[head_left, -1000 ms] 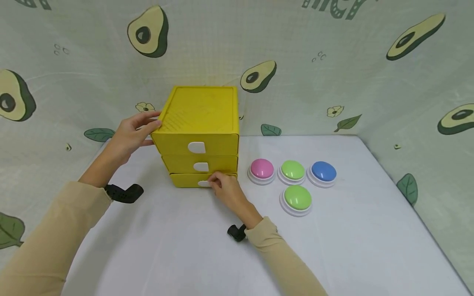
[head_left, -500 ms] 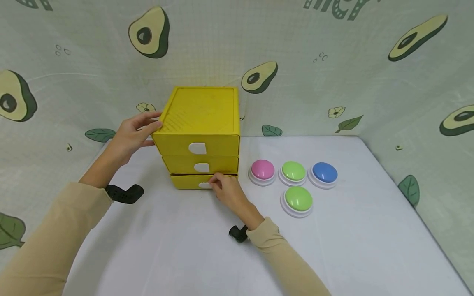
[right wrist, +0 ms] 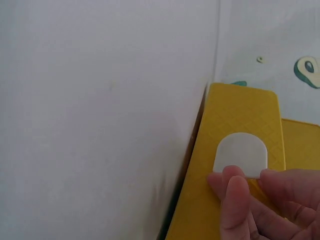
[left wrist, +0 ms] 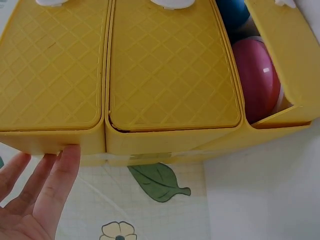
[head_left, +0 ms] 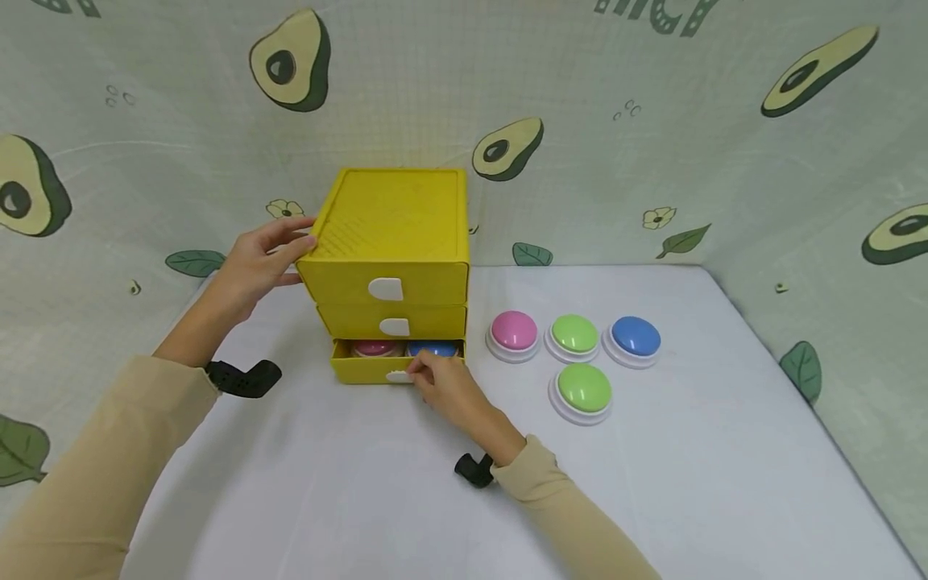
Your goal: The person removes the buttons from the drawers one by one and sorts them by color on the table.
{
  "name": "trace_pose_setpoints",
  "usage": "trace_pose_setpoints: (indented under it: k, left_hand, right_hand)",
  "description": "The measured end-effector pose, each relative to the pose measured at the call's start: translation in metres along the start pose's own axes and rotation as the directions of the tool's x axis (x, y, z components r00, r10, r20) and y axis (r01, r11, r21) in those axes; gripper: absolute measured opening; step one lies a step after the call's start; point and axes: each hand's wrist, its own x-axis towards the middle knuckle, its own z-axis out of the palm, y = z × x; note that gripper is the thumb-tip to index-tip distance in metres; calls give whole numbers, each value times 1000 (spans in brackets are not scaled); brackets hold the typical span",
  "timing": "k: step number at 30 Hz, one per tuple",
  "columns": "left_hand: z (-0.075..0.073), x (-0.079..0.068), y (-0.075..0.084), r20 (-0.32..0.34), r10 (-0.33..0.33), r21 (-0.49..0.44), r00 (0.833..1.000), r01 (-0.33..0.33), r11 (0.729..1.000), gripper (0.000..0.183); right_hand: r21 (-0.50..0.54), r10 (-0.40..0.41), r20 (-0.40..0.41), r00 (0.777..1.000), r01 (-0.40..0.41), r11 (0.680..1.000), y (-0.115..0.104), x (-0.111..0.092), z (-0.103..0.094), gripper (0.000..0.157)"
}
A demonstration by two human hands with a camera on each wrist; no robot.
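A yellow three-drawer cabinet stands on the table. Its bottom drawer is partly pulled out, showing a pink button light and a blue one inside. My right hand pinches the white tab handle of that drawer between thumb and fingers. Against the cabinet's upper left side rests my left hand, its fingers fairly straight; in the left wrist view the fingertips touch the side wall. The top and middle drawers are closed, each with a white tab.
Right of the cabinet sit a pink button light, a green one and a blue one in a row. Another green button light lies nearer. A cloth with avocado prints hangs behind the white table.
The bottom drawer has slid out toward me with my right hand on its tab, and the pink and blue button lights inside have come into view. My left hand stays in place.
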Motion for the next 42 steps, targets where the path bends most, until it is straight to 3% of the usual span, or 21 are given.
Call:
trace_pose_setpoints:
  k: [14, 27, 42]
  left_hand:
    - [1, 0, 2, 8, -15, -5, 1000, 15, 1000, 63]
    - [1, 0, 2, 2, -12, 2, 1000, 12, 1000, 64]
    - [1, 1, 1, -1, 0, 8, 1000, 0, 1000, 64]
  right_hand:
    - [-100, -103, 6, 995, 103, 990, -6, -19, 3, 5]
    - [-234, -228, -34, 973, 214, 948, -12, -33, 7, 5]
    - [-259, -186, 39, 982, 190, 947, -20, -46, 9, 5]
